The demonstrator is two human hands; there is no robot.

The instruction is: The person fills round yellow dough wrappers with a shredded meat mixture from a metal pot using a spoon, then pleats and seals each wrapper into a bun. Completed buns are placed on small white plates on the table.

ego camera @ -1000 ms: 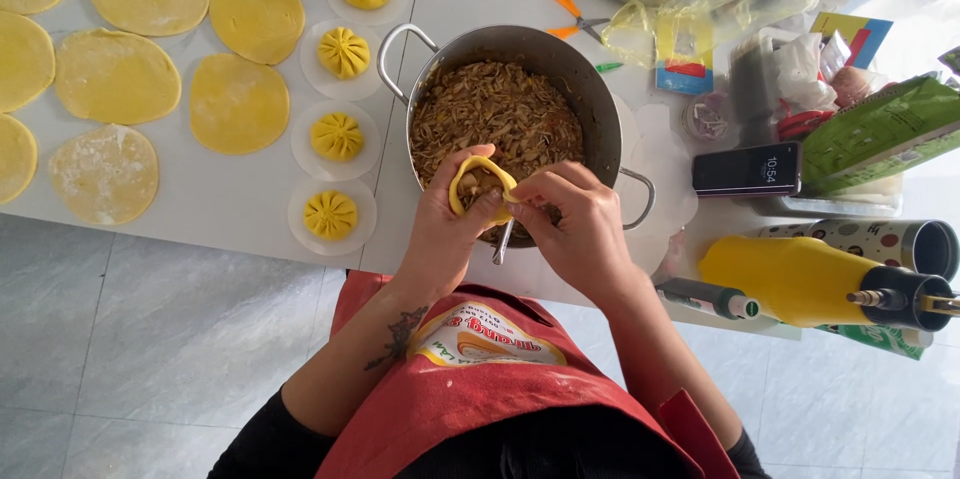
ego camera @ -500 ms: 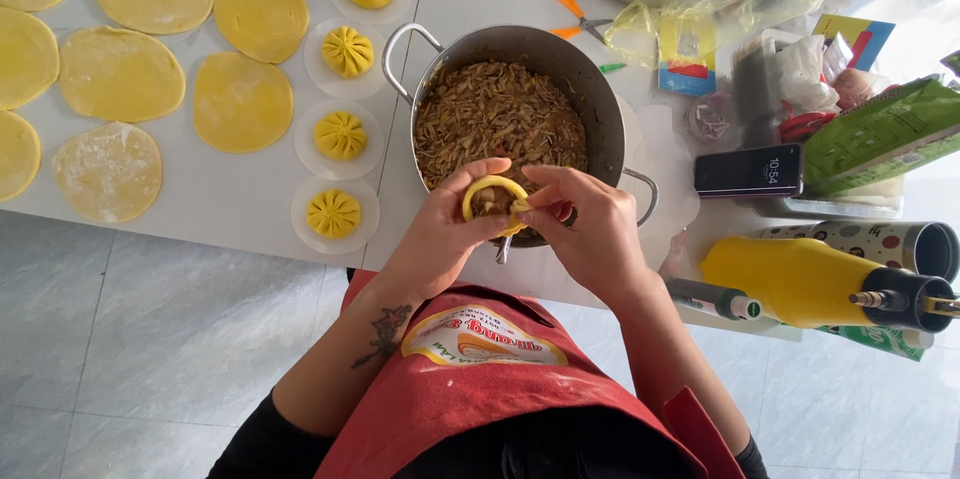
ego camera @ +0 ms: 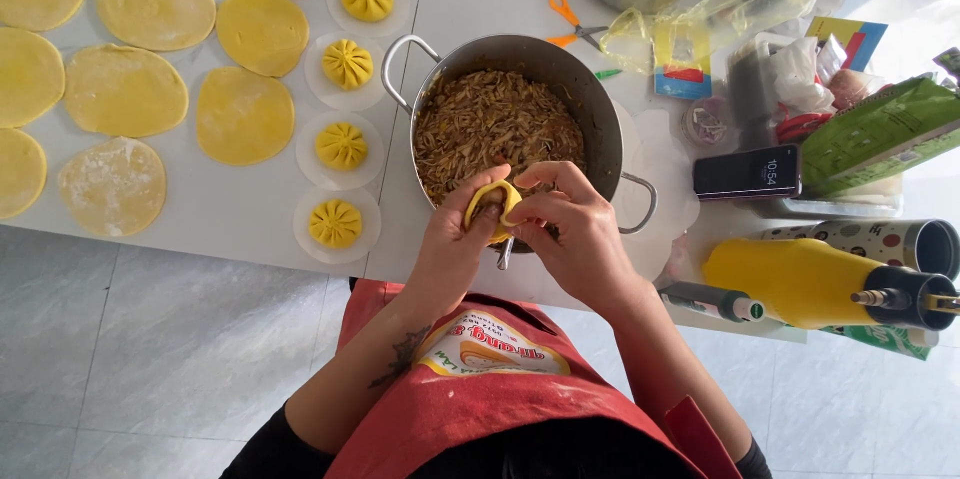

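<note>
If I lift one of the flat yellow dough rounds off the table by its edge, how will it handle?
Probably floppy: each flat dough round lies thin and limp on the table, so it should sag or stretch from one edge. The one in the hands bends easily into a cup. The pale round looks floured, so likely less sticky. Light for its size, I would guess.

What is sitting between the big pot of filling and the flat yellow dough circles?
In the head view, a column of folded yellow dumplings on round white papers lies between the pot and the flat dough circles, on the white table.
</note>
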